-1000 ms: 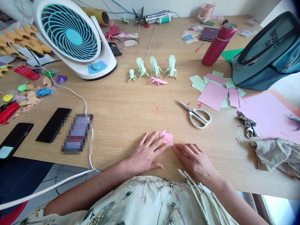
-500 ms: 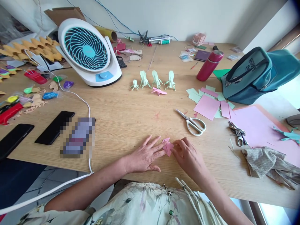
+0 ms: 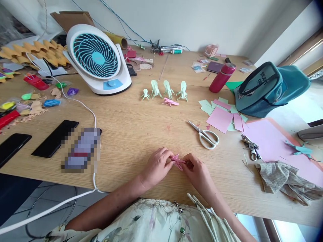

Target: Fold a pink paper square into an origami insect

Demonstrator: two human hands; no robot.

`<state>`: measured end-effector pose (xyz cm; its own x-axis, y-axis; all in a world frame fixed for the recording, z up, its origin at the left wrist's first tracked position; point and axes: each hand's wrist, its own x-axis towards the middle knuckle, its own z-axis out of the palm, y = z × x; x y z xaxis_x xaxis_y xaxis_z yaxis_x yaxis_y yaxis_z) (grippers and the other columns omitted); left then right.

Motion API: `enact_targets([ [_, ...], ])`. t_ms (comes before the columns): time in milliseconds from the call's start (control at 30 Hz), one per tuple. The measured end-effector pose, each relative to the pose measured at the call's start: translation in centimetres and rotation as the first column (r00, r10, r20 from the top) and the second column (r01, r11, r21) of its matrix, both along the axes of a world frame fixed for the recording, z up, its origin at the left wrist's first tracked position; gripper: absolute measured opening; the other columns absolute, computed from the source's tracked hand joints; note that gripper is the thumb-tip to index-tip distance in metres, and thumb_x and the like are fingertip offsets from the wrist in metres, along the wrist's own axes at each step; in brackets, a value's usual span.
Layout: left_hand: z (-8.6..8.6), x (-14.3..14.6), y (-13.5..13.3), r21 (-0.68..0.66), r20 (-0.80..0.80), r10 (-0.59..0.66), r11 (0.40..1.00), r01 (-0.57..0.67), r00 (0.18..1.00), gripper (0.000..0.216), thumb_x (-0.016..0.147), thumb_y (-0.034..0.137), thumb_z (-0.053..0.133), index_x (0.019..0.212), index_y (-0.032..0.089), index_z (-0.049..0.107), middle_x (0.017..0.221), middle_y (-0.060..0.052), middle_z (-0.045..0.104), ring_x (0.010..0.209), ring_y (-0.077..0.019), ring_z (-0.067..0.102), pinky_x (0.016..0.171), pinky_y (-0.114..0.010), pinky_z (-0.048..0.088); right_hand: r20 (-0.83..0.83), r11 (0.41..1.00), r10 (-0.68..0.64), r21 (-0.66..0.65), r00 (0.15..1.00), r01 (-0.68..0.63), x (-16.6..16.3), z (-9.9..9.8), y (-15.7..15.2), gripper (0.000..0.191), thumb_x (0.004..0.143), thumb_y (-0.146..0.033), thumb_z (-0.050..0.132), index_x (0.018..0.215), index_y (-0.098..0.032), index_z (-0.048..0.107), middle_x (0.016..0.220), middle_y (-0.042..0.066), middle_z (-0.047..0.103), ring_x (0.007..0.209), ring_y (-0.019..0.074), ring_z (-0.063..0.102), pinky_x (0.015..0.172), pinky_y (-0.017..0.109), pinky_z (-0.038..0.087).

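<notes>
Between my hands is a small folded piece of pink paper [image 3: 178,162], with several points like a star. My left hand [image 3: 156,168] pinches its left side between thumb and fingers. On the opposite side, my right hand [image 3: 197,171] pinches the right edge; its fingertips are partly hidden. Both hands are low over the front of the wooden table [image 3: 141,134]. White-handled scissors [image 3: 205,135] lie just beyond my right hand, blades a little apart. Farther back, several pale green folded paper figures [image 3: 168,89] stand in a row, with a pink folded figure [image 3: 171,102] before them.
A white fan [image 3: 97,57] stands at back left, phones [image 3: 55,138] nearer me with a white cable. Pink and green paper sheets [image 3: 220,120], a red bottle [image 3: 222,78], a teal bag [image 3: 270,89], keys [image 3: 251,148] and a crumpled cloth [image 3: 285,179] occupy the right side.
My left hand has gone from lying flat with spread fingers on the pink paper to pinching its left side. The paper has turned and looks narrower. The camera view has shifted slightly.
</notes>
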<state>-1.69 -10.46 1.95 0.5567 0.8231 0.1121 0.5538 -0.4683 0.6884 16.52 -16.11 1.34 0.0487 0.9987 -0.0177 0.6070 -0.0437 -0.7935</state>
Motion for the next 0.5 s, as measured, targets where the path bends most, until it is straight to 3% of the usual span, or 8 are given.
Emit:
enact_targets([
  [100,0.6,0.7,0.3,-0.153,0.188,0.024,0.988,0.006,0.982,0.011,0.090,0.020,0.065,0.080,0.017,0.061,0.080,0.001,0.066,0.076,-0.0128,0.059,0.073,-0.024,0.045,-0.193,0.999,-0.026,-0.050,0.981,0.017,0.3,-0.1,0.1,0.021,0.089,-0.036,0.061,0.077,-0.020,0.057,0.067,-0.001,0.059,0.060,0.0141,0.050,0.055,0.026,0.037],
  [233,1.5,1.4,1.3,-0.283,0.309,0.066,0.959,0.025,0.949,0.009,0.087,0.019,0.066,0.080,0.017,0.062,0.074,0.003,0.066,0.068,-0.0103,0.057,0.066,-0.021,0.044,-0.387,0.995,0.009,-0.092,0.922,-0.048,0.4,-0.1,0.6,0.024,0.088,-0.040,0.064,0.079,-0.019,0.057,0.071,0.000,0.059,0.063,0.0135,0.049,0.056,0.025,0.038],
  [367,2.1,1.3,2.6,-0.303,0.300,0.015,0.950,0.080,0.954,0.011,0.085,0.023,0.068,0.085,0.018,0.059,0.079,0.003,0.066,0.069,-0.0103,0.058,0.067,-0.020,0.046,-0.478,0.989,0.045,-0.101,0.877,-0.105,0.9,0.8,1.7,0.030,0.087,-0.046,0.067,0.089,-0.017,0.060,0.072,-0.002,0.058,0.063,0.0115,0.046,0.055,0.023,0.035],
  [500,2.8,1.0,3.5,-0.307,0.185,-0.149,0.930,0.201,0.971,0.019,0.086,0.031,0.070,0.087,0.019,0.055,0.072,0.005,0.060,0.065,-0.0096,0.055,0.063,-0.019,0.043,-0.586,0.970,0.112,-0.111,0.803,-0.216,1.8,1.2,2.8,0.038,0.083,-0.053,0.070,0.083,-0.016,0.061,0.066,-0.003,0.056,0.060,0.0104,0.045,0.052,0.022,0.033],
])
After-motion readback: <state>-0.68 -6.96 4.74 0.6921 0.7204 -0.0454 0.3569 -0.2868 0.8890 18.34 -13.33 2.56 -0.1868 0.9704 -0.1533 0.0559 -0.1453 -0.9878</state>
